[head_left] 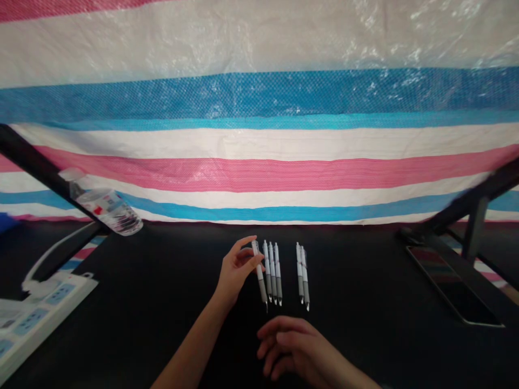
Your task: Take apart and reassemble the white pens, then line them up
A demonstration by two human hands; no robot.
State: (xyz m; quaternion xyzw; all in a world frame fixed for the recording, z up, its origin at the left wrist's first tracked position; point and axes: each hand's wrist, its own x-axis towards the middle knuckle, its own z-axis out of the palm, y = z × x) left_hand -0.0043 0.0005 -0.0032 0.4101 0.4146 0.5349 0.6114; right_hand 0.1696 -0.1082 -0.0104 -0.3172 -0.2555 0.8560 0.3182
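My left hand [239,267] pinches a white pen with a grey grip [260,278] between thumb and fingers, at the left end of a row. Just right of it, three similar pens [272,273] lie side by side, tips toward me. Past a gap, two more pens [302,275] lie close together, also pointing toward me. My right hand [292,346] is below the pens, palm turned inward, fingers curved and apart, with nothing in it.
A black table [162,302] carries the pens. A power strip [44,308] is at the left, a plastic bottle [111,210] leans behind it, and a phone [452,286] lies at the right. Black bars flank both sides; a striped sheet [259,173] hangs behind.
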